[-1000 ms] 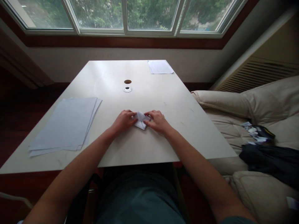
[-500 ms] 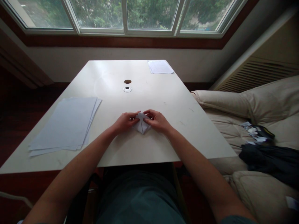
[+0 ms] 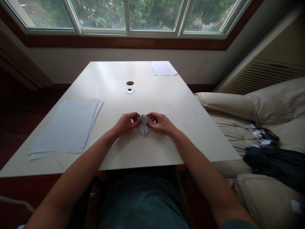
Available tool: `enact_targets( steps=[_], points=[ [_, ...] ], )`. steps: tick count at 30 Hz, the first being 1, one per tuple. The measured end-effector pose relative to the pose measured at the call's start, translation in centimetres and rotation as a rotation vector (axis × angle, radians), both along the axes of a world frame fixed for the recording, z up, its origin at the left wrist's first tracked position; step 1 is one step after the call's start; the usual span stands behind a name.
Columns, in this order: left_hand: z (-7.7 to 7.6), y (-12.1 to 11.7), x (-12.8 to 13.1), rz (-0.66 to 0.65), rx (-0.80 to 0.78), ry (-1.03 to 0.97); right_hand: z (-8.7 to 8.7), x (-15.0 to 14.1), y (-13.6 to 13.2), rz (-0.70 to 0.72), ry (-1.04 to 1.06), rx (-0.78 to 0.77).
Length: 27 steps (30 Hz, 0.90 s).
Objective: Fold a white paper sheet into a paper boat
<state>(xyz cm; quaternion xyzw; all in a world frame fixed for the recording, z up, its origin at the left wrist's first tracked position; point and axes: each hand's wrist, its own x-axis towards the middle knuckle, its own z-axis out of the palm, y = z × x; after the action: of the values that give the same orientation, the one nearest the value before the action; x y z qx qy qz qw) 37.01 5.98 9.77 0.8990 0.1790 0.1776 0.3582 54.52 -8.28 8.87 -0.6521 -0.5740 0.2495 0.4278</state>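
A small diamond-shaped piece of folded paper point(image 3: 144, 128) is held between my two hands, low over the near middle of the white table point(image 3: 152, 151). A crease or slit runs down its centre. My left hand point(image 3: 127, 122) pinches its left side, thumb on the front face and fingers behind. On the opposite side my right hand point(image 3: 161, 122) grips it the same way, its thumb pressing near the middle. The fingertips behind the paper are partly hidden.
Loose white sheets point(image 3: 64, 125) lie stacked at the table's left. A smaller paper stack point(image 3: 163, 68) rests at the far right corner. Beyond the hands are a round hole point(image 3: 130, 83) and a ring-shaped cap point(image 3: 130, 91). A beige sofa point(image 3: 228, 121) borders the right side.
The folded paper has turned slightly, so its centre line stands more upright. My left hand has shifted a little, its fingers more raised. My right hand stays nearly in place.
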Motion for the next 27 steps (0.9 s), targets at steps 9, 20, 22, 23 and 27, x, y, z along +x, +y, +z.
enact_targets(
  steps=[9, 20, 22, 23, 27],
  points=[
    [0.0, 0.3, 0.0, 0.069, -0.217, -0.074, -0.6, 0.6, 0.3, -0.141, 0.051, 0.017],
    [0.4, -0.4, 0.0, 0.048, -0.622, 0.001, -1.5, 0.4, 0.9, -0.18, 0.279, 0.1],
    [0.7, -0.4, -0.1, 0.067, -0.583, 0.007, -1.1, 0.3, 0.7, -0.144, 0.244, 0.103],
    [0.9, -0.3, -0.1, 0.059, -0.551, 0.011, -1.0, 0.3, 0.6, -0.121, 0.224, 0.099],
    [1.3, -0.3, -0.2, -0.032, -0.391, 0.021, -0.5, 0.0, 0.4, -0.087, 0.178, 0.071]
  ],
)
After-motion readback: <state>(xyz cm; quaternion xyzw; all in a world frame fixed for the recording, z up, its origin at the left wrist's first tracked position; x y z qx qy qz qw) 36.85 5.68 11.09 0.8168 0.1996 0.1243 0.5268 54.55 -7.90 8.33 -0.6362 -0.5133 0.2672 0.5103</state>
